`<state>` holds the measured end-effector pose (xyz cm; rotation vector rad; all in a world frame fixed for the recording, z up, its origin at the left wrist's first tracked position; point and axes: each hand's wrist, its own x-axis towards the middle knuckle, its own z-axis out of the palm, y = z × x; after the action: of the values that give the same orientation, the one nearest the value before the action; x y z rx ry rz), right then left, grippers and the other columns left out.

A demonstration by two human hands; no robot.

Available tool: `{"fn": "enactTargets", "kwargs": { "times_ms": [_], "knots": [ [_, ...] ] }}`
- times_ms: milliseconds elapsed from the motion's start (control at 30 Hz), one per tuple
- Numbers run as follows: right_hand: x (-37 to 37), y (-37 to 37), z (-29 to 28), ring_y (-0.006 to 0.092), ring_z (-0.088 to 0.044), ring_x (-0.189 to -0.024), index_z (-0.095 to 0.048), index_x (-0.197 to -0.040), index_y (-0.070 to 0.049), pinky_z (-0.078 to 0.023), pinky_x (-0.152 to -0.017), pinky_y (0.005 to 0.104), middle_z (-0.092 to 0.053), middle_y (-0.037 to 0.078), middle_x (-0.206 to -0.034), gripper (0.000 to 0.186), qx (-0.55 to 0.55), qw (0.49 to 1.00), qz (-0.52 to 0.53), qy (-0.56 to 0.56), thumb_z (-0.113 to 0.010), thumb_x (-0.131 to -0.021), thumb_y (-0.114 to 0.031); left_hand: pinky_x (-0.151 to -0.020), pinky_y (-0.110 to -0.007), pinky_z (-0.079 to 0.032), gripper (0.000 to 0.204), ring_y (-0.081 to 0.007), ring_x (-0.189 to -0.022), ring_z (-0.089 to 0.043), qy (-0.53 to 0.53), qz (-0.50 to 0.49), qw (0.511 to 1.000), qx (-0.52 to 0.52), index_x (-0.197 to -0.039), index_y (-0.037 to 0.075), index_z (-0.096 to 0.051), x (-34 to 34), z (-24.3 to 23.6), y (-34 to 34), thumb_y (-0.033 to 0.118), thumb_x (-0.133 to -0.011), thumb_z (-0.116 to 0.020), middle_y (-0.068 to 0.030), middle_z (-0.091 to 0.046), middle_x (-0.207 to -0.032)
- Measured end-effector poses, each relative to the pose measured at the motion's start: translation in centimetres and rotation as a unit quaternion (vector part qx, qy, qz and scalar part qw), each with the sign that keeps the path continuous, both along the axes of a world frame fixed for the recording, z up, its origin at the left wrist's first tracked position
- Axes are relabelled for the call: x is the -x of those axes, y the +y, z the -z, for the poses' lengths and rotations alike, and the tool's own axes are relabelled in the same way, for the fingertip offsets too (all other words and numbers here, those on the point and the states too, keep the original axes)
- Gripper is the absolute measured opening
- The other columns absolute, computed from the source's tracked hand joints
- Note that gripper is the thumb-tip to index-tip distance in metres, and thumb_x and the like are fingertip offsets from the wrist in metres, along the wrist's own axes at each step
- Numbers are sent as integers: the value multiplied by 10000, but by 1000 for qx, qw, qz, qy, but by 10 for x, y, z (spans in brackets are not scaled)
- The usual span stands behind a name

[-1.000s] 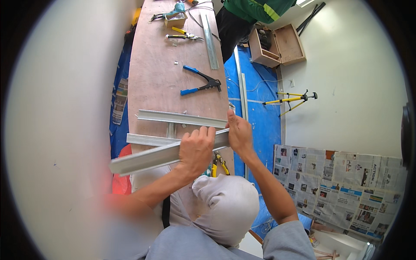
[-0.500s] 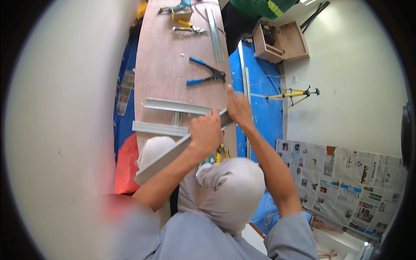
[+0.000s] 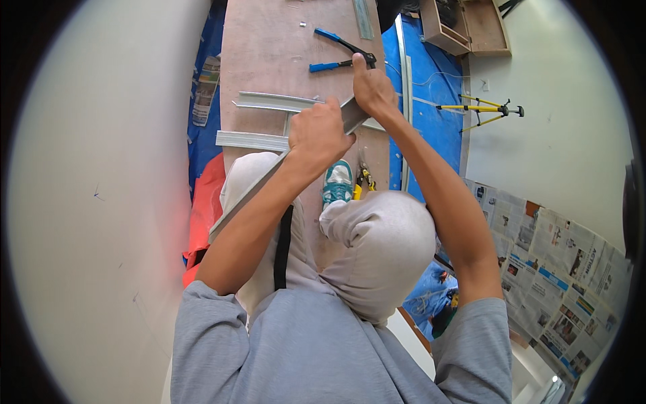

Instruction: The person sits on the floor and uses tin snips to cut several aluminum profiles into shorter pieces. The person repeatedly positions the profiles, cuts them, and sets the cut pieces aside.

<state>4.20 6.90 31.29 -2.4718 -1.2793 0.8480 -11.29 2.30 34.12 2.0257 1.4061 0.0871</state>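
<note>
A long grey metal channel (image 3: 352,116) runs at a slant from beside my left thigh up to my hands. My left hand (image 3: 317,137) is closed around it near its upper part. Close to its far end, my right hand (image 3: 374,91) grips the same channel, thumb pointing up. Just beyond the right hand lies a hand riveter (image 3: 326,66) with blue handles and a black head. On the board in front of my left hand rest two metal channel pieces, a farther one (image 3: 272,101) and a nearer one (image 3: 249,140), with a short crosspiece (image 3: 286,124) between them.
The wooden board (image 3: 262,54) lies between blue floor sheeting (image 3: 431,141). Yellow-handled pliers or snips (image 3: 364,178) lie beside my teal shoe (image 3: 337,182). Long metal strips (image 3: 407,108), a yellow tripod (image 3: 481,108) and an open wooden box (image 3: 486,30) are at right. Newspaper (image 3: 558,269) covers the lower right.
My view has tilted, so the board and tools sit higher in it. The channel has turned and shows a narrower side; both hands still hold it.
</note>
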Motion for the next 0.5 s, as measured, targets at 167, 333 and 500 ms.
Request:
{"fn": "enactTargets", "kwargs": {
  "times_ms": [167,333,500],
  "knots": [
    [-8,2,13,516,-625,-1162,-734,-1029,111,-438,-1038,526,-666,380,-1143,925,-23,997,45,60,-252,-998,-677,-803,-453,-600,477,-372,-851,-761,5,-1,1000,-14,-1057,-1,-656,-1,0,-5,332,-758,-822,-214,-753,-902],
    [-8,-2,29,523,-620,-1166,-736,-1021,110,-436,-1039,534,-666,382,-1139,922,-36,996,59,58,-252,-1000,-674,-730,-407,-607,452,-332,-813,-768,30,16,999,-33,-1025,23,-646,-3,3,-7,342,-764,-831,-175,-759,-872],
    [-8,0,38,515,-624,-1163,-748,-1000,89,-441,-1039,531,-676,364,-1128,924,-30,998,39,41,-226,-997,-673,-791,-447,-601,505,-366,-848,-762,28,7,1000,-11,-1073,4,-648,-1,6,-6,352,-758,-835,-215,-755,-905]
  ]
}}
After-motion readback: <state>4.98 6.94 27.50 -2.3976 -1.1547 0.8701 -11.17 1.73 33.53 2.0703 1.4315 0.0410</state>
